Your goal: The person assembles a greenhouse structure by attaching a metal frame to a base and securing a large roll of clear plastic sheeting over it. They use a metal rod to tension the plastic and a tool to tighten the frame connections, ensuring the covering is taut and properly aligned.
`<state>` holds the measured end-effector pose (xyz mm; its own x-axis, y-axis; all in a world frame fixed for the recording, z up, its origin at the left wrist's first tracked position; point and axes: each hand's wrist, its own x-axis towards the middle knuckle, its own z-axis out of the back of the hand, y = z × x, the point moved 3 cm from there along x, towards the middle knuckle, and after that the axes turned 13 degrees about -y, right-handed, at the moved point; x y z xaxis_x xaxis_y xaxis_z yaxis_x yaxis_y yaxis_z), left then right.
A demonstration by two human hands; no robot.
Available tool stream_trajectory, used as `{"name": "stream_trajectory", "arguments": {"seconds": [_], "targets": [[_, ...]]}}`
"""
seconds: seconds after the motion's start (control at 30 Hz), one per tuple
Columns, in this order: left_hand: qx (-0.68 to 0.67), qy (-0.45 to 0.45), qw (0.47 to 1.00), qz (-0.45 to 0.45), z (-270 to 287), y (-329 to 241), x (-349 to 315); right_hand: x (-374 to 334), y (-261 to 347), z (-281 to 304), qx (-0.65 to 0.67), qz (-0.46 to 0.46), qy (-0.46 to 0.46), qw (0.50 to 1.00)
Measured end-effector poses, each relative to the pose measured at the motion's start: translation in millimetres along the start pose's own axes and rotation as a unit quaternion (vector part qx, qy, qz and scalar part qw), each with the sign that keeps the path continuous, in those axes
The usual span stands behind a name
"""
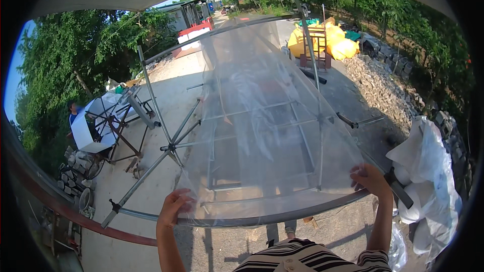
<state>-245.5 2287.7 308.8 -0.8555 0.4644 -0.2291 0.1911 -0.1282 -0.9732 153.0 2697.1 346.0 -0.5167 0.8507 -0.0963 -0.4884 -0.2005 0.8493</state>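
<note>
Clear sheet [262, 121] between 2 hands [174, 207] [372, 179]

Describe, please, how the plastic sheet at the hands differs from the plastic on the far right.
The plastic sheet is spread across the metal frame; the far-right plastic is bunched and creased beside pale sacks.
The plastic sheet has the left hand and right hand at its near corners; neither hand touches the far-right plastic.
The plastic sheet looks hazy, while the far-right plastic shines brightly in places.
Both look like thin film.

Ct is 2 hands [174, 209], 1 clr plastic sheet [282, 146], 1 other pers. [74, 113]
</note>
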Motion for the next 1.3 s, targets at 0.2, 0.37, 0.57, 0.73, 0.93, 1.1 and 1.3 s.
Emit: {"name": "stream_trajectory", "arguments": {"seconds": [0.2, 0.37, 0.57, 0.73, 0.93, 1.1, 1.3], "targets": [[-0.034, 0.079, 0.996, 0.036, -30.4, 41.2, 67.1, 61.5, -14.8, -55.3, 0.183, -0.051, 0.122, 0.974], [0.037, 0.101, 0.992, 0.061, -48.5, 70.6, 135.2, 144.8, 31.6, -104.2, 0.253, -0.01, 0.167, 0.953], [-0.044, 0.111, 0.992, 0.027, -107.5, 30.3, 179.0, 232.6, 135.0, -101.7, 0.44, 0.001, 0.19, 0.878], [0.02, 0.055, 0.997, -0.049, -109.6, -11.8, 179.2, 250.5, 210.2, -72.6, 0.499, 0.127, 0.165, 0.841], [-0.263, 0.02, 0.959, -0.105, -71.0, -35.0, 129.6, 167.7, 242.0, -7.4, 0.33, 0.448, -0.227, 0.799], [-0.243, -0.072, 0.927, -0.275, 13.1, -45.7, 113.9, 141.9, 193.1, 16.1, 0.078, 0.466, -0.425, 0.772], [0.054, -0.443, 0.632, -0.633, -82.9, -112.3, 4.2, 107.7, 146.4, 19.1, 0.055, 0.402, -0.44, 0.801]]}}
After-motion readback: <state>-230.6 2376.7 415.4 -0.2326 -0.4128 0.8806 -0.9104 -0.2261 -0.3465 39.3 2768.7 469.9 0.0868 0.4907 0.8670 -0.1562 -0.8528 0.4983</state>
